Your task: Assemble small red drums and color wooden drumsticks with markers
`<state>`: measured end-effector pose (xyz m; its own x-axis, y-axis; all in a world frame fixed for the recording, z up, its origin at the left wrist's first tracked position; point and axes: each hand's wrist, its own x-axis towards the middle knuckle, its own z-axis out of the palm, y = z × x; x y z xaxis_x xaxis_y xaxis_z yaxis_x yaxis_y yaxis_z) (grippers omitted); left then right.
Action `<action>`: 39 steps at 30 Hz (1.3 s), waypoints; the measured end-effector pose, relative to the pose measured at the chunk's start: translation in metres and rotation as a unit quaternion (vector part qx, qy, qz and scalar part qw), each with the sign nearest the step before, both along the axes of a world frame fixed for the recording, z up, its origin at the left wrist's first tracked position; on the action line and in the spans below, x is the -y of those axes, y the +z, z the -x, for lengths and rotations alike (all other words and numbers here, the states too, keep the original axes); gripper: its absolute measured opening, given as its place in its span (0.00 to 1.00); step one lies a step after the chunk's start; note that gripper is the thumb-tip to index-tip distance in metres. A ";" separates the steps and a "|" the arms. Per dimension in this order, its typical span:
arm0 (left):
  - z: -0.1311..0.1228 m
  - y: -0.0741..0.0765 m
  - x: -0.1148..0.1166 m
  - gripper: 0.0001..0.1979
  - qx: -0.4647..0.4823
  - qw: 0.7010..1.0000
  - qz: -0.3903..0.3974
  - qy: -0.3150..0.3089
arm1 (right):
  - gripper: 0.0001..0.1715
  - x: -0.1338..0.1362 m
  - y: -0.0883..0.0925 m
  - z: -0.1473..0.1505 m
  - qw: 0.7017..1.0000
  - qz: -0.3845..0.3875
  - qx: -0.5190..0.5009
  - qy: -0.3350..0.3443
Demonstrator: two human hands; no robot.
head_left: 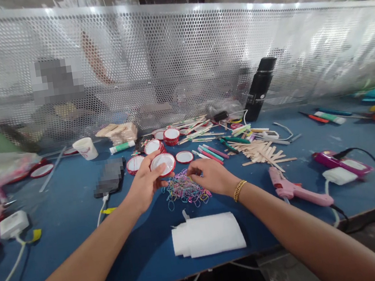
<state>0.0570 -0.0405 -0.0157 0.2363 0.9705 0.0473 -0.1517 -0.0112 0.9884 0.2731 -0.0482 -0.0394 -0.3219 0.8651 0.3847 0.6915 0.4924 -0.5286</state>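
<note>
My left hand (pixel 144 183) holds a round white jar lid (pixel 163 165) with a red rim, tilted above the table. The fingers of my right hand (pixel 211 174) are pinched together at the edge of a pile of small coloured rubber bands (pixel 185 189); what lies between the fingertips is too small to make out. More red-rimmed lids stand stacked (pixel 172 135) behind my left hand, and a single lid (pixel 184 157) lies flat between the hands. Several coloured pens (pixel 213 152) rest just beyond my right hand. A folded white cloth (pixel 208 235) lies in front of the pile.
A pink glue gun (pixel 299 190) and wooden sticks (pixel 262 152) lie at right. A phone (pixel 110 178) on a white cable and a paper cup (pixel 85 149) are at left. A black bottle (pixel 260 88) leans by the perforated metal screen (pixel 183 57) along the back.
</note>
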 end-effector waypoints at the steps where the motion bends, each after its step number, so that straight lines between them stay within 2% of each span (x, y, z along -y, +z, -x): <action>1: 0.001 0.000 -0.001 0.27 0.010 1.000 0.007 0.000 | 0.06 0.000 0.000 0.000 1.000 0.001 0.003 0.003; 5: 0.002 -0.003 -0.003 0.24 0.008 1.000 0.021 0.016 | 0.06 0.003 0.000 0.000 0.999 -0.037 0.035 -0.006; 8: 0.000 -0.004 -0.003 0.24 -0.015 0.999 0.022 0.026 | 0.23 0.004 -0.004 0.003 0.994 -0.060 0.084 0.025; 9: 0.000 -0.004 -0.003 0.24 -0.018 0.999 0.022 0.031 | 0.25 0.004 -0.005 0.004 0.993 -0.055 0.100 0.042; 12: 0.001 -0.003 -0.004 0.24 -0.016 0.999 0.016 0.045 | 0.12 0.003 -0.008 0.005 0.991 -0.024 0.113 0.065; 13: 0.001 -0.002 -0.004 0.24 -0.013 0.999 0.011 0.049 | 0.11 0.002 -0.007 0.004 0.992 -0.022 0.105 0.061; 17: 0.004 -0.002 -0.007 0.22 -0.008 0.997 -0.011 0.079 | 0.14 0.006 -0.003 0.004 0.992 -0.073 0.086 0.055; 19: 0.003 -0.002 -0.006 0.22 -0.010 0.995 -0.021 0.096 | 0.16 0.011 -0.002 0.009 0.989 -0.086 0.087 0.080; 23: 0.001 0.000 -0.003 0.22 -0.030 0.993 -0.033 0.110 | 0.17 0.018 -0.004 0.026 0.979 -0.060 0.117 0.156; 25: 0.000 0.001 -0.001 0.23 -0.036 0.994 -0.032 0.103 | 0.14 0.018 -0.005 0.032 0.974 -0.053 0.135 0.176; 28: 0.000 0.001 -0.001 0.23 -0.045 0.994 -0.029 0.095 | 0.06 0.012 -0.005 0.029 0.978 -0.049 0.131 0.152; 33: 0.000 -0.003 -0.001 0.26 -0.070 0.996 -0.017 0.060 | 0.05 0.003 -0.003 0.010 0.987 -0.005 0.020 0.157; 39: 0.000 -0.003 0.000 0.30 -0.093 0.994 -0.036 0.043 | 0.15 0.006 0.000 0.006 0.994 0.002 -0.047 0.101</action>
<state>0.0568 -0.0402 -0.0187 0.1640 0.9832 0.0799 0.0380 -0.0872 0.9955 0.2671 -0.0541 -0.0396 -0.4518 0.7884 0.4175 0.5267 0.6135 -0.5884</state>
